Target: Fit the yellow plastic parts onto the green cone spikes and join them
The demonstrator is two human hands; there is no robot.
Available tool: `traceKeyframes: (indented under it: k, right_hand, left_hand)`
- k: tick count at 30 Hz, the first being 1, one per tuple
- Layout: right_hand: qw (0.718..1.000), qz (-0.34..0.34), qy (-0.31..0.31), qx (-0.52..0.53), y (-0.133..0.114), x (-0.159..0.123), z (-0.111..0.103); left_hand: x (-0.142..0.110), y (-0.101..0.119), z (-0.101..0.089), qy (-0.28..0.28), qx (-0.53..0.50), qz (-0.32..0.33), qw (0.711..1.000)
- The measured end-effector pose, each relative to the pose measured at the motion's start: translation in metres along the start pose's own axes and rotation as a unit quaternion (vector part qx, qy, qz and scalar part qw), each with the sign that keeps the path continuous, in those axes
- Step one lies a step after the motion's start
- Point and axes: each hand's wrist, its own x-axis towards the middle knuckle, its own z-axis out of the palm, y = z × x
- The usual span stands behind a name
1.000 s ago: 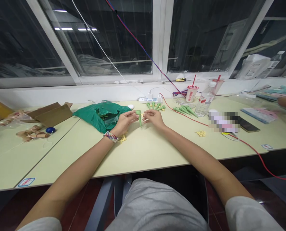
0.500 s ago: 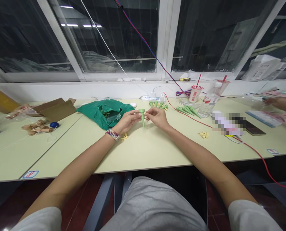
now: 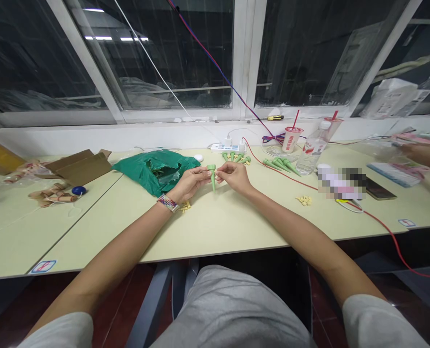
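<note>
Left hand grips a spike; right hand pinches, contents unclear. Pegged spikes seem done; plain spikes await.

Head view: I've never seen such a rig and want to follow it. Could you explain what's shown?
There is no machine here: a person works bare-handed, filmed from their own head, looking forward and down. The left hand holds a green spike, point down. The right hand is close at the spike's side; whether it pinches something small is hard to tell. On the table lie an open green bag, more green spikes and small yellow pieces. A clear bottle stands to the right.
</note>
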Motion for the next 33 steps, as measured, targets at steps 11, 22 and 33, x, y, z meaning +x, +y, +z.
traceKeyframes:
  k: [11, 22, 33]
  right_hand:
    - [0.999, 0.020, -0.003, 0.030, 0.0010, 0.0018, -0.0017]
    - [1.000, 0.008, -0.011, -0.009, 0.0051, -0.0004, -0.0040]
    - [1.000, 0.021, -0.007, 0.014, 0.0028, 0.0015, -0.0029]
  left_hand:
    - [-0.0030, -0.0003, 0.0052, 0.006, 0.012, 0.029, 1.000]
    - [-0.0030, -0.0061, 0.0031, 0.013, 0.005, 0.006, 1.000]
    - [-0.0049, -0.0036, 0.0081, 0.037, 0.011, 0.049, 0.998]
